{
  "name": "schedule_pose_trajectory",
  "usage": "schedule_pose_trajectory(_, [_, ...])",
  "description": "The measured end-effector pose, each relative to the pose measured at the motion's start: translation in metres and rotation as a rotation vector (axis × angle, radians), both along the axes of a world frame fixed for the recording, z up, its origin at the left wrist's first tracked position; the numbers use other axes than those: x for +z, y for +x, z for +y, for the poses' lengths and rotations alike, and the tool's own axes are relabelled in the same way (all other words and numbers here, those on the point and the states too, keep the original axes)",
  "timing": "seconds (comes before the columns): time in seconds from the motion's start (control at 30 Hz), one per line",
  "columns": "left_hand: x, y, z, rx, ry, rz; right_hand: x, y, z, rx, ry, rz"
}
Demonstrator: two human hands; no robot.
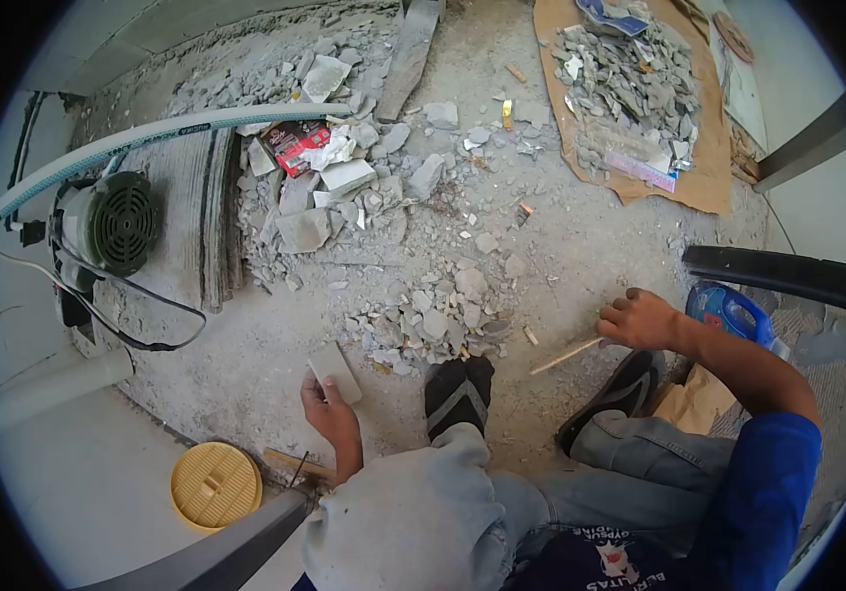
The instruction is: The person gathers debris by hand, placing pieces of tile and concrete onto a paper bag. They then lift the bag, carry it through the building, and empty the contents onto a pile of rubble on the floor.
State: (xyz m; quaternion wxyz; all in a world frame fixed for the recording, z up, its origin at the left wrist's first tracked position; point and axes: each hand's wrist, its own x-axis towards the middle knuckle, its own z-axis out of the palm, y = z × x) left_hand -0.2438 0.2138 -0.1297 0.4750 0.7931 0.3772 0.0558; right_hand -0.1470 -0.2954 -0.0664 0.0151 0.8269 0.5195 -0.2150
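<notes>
My left hand [329,414] is closed on a flat, pale rectangular piece [337,370] that looks like board or tile, held low over the dusty floor. A thin wooden stick [563,357] runs from my right hand [638,319], whose fingers are wrapped round its near end; its far tip points toward the rubble. Between the two hands, just beyond my shoe, lies a small heap of broken grey chunks [433,320]. Part of the stick inside my right fist is hidden.
Larger debris [305,229] piles up ahead, beside a green-grey motor [126,225] with a hose [196,123]. Brown cardboard [714,187] bears more rubble at the far right. A blue jug [728,305] stands by my right forearm; a yellow round grate [208,492] lies lower left.
</notes>
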Motion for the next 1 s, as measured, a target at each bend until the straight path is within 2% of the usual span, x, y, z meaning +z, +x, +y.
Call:
schedule_pose_trajectory(0.03, [-0.001, -0.008, -0.002, -0.045, 0.077, 0.078, -0.007, -0.002, 0.008, 0.0, -0.01, 0.007])
schedule_pose_trajectory(0.13, [-0.004, -0.016, -0.005, -0.243, 0.814, -0.091, -0.03, 0.021, 0.041, -0.052, 0.036, -0.112])
schedule_pose_trajectory(0.23, [0.02, -0.002, -0.023, -0.446, 0.594, -0.28, -0.025, 0.054, 0.069, -0.016, 0.034, -0.106])
schedule_pose_trajectory(0.3, [0.033, 0.014, -0.041, -0.764, -0.035, -0.001, -0.026, 0.062, 0.075, -0.041, 0.049, -0.148])
schedule_pose_trajectory(0.37, [0.038, 0.032, -0.069, -0.995, -0.188, 0.101, -0.017, 0.071, 0.077, -0.118, 0.112, -0.19])
schedule_pose_trajectory(0.47, [0.034, 0.038, -0.086, -1.183, -0.086, 0.035, -0.005, 0.081, 0.07, -0.363, 0.112, -0.209])
schedule_pose_trajectory(0.57, [0.043, 0.047, -0.092, -1.329, -0.1, 0.04, 0.01, 0.083, 0.061, -0.326, 0.163, -0.159])
schedule_pose_trajectory(0.67, [0.048, 0.043, -0.099, -1.332, -0.255, 0.093, 0.011, 0.063, 0.061, -0.235, 0.187, -0.133])
schedule_pose_trajectory(0.77, [0.046, 0.042, -0.103, -1.456, -0.208, 0.143, 0.007, 0.04, 0.06, -0.188, 0.183, -0.065])
schedule_pose_trajectory(0.87, [0.051, 0.054, -0.1, -1.254, -0.518, 0.117, 0.006, 0.034, 0.061, -0.208, 0.156, -0.012])
schedule_pose_trajectory(1.0, [0.041, 0.055, -0.087, -1.097, -0.652, 0.089, 0.005, 0.03, 0.078, -0.185, 0.163, 0.037])
